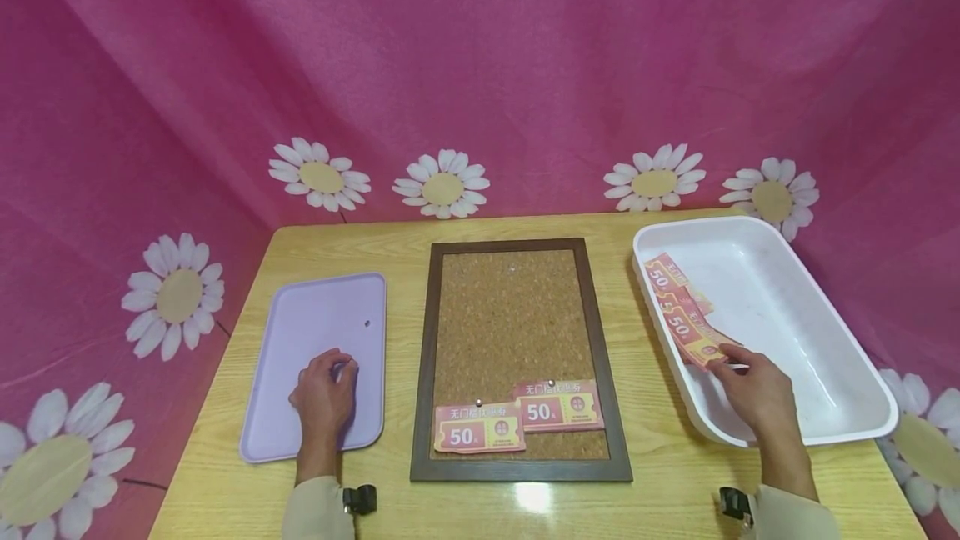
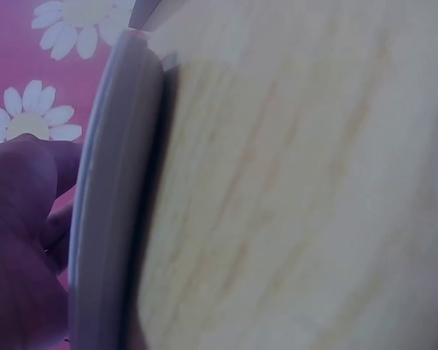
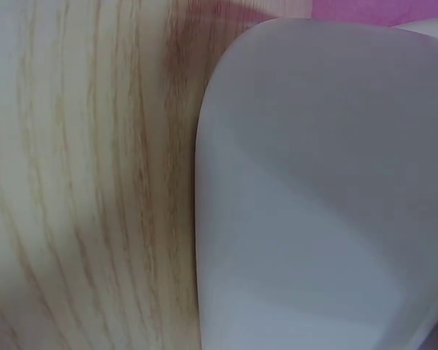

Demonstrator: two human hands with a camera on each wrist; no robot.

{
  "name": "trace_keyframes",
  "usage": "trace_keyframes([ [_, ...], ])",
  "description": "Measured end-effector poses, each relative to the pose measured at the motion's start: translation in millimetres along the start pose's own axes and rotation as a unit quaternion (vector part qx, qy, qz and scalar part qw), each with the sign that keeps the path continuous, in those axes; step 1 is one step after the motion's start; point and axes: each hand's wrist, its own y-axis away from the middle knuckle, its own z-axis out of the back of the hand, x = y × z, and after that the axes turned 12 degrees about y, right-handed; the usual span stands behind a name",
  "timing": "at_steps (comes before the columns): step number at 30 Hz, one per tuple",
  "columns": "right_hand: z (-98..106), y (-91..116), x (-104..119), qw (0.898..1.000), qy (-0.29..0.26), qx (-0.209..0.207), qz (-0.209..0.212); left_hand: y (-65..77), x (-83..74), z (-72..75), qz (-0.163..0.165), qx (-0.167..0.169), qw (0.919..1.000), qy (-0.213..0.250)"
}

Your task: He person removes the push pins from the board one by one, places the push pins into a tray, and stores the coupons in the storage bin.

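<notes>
My right hand (image 1: 756, 390) reaches over the near left side of a white plastic tub (image 1: 813, 307). Its thumb and fingers pinch the lower right end of a red and yellow coupon (image 1: 682, 327) marked 50. More such coupons (image 1: 663, 272) lie beneath and behind it, partly covered. Over a lilac tray (image 1: 300, 319) is my left hand (image 1: 324, 397), fingers bent and thumb tip close to the forefinger; anything between them is too small to tell. A small pushpin (image 1: 367, 324) lies on the tray. The left wrist view shows part of that hand beside the tray's rim (image 2: 106, 204).
Between tray and tub lies a dark-framed cork board (image 1: 517, 315). Two coupons, the left one (image 1: 480, 430) and the right one (image 1: 558, 407), sit side by side near its lower edge, each with a pin at its top. A pink flowered cloth (image 1: 480, 65) hangs behind the wooden table (image 1: 397, 248).
</notes>
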Motion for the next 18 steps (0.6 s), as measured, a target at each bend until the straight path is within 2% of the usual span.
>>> trace_keyframes([
  [7,1.3,-1.6,-0.6,0.996,0.029,0.084,0.008,-0.5,2.1,-1.2,0.013,0.031,0.999,-0.029],
  [13,2.5,0.3,0.9,0.992,0.037,0.117,0.028,-0.5,0.6,-0.9,0.015,0.046,0.998,-0.041],
  [18,3.0,-0.3,1.0,0.989,0.042,0.14,0.023,-1.4,0.5,-1.2,0.021,0.053,0.9974,-0.044],
])
